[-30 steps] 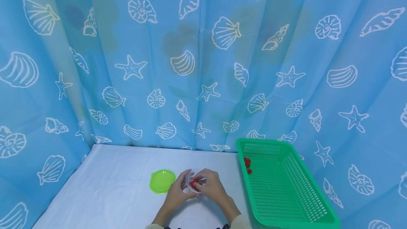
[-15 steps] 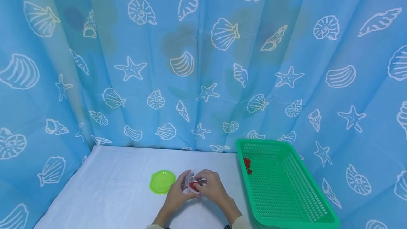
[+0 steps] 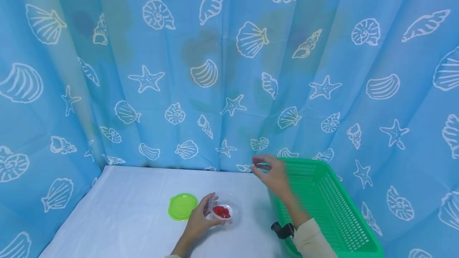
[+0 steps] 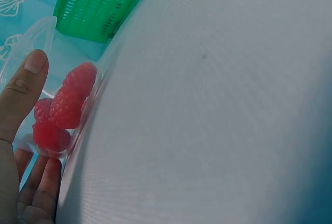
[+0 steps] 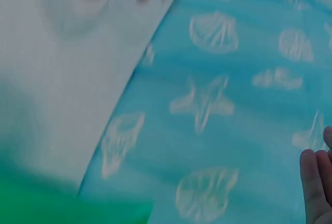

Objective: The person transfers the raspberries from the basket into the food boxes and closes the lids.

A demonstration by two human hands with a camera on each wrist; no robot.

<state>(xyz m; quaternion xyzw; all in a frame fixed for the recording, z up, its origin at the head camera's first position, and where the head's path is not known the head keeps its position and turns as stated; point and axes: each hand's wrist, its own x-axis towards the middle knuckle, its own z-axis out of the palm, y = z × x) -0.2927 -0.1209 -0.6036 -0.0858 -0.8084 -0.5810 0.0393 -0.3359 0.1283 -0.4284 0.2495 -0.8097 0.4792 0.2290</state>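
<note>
My left hand (image 3: 201, 220) grips a clear plastic tub (image 3: 234, 206) from its left side, thumb on the near side and fingers around the far side. Several red raspberries (image 4: 67, 102) lie together at the tub's bottom, showing through its wall in the left wrist view. The right hand (image 3: 274, 174) is up by the back left corner of the green basket (image 3: 326, 206), fingers loosely bent, with nothing between them. In the right wrist view only its fingertips (image 5: 311, 177) show, at the right edge.
A lime-green round lid (image 3: 183, 207) lies on the white tablecloth (image 3: 118, 210) left of the tub. Behind the table hangs a blue curtain (image 3: 172, 59) printed with shells and starfish. The right forearm crosses the basket's left rim.
My right hand has left the tub and moved right and away to the basket's corner, so the berries in the tub now show. The left hand stays in place holding the tub.
</note>
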